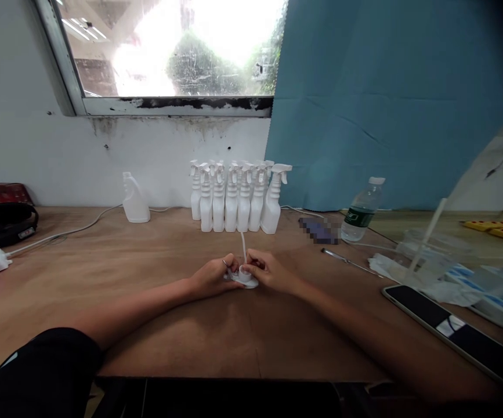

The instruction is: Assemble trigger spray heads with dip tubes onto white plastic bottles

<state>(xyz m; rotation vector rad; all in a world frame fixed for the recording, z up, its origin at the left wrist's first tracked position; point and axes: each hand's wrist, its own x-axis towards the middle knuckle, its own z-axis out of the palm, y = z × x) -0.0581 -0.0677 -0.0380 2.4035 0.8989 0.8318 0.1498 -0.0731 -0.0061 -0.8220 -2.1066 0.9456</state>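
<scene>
A white trigger sprayer head (pixel 245 277) is held low over the table between both hands, its collar uppermost. From the collar a thin white dip tube (pixel 243 247) points away toward the row of bottles. My left hand (pixel 216 275) grips the sprayer head from the left side, its fingers closed on it. On the other side, my right hand (pixel 268 270) has thumb and fingers pinched at the collar and the base of the tube. The fingertips partly hide where the tube meets the collar.
White spray bottles (pixel 231 203) with heads stand grouped at the back. A headless white bottle (pixel 136 203) stands further left. To the right are a water bottle (pixel 359 215), a metal rod (pixel 351 261), a phone (pixel 447 325) and a clear plastic cup (pixel 434 249). A cable (pixel 72 230) runs along the left.
</scene>
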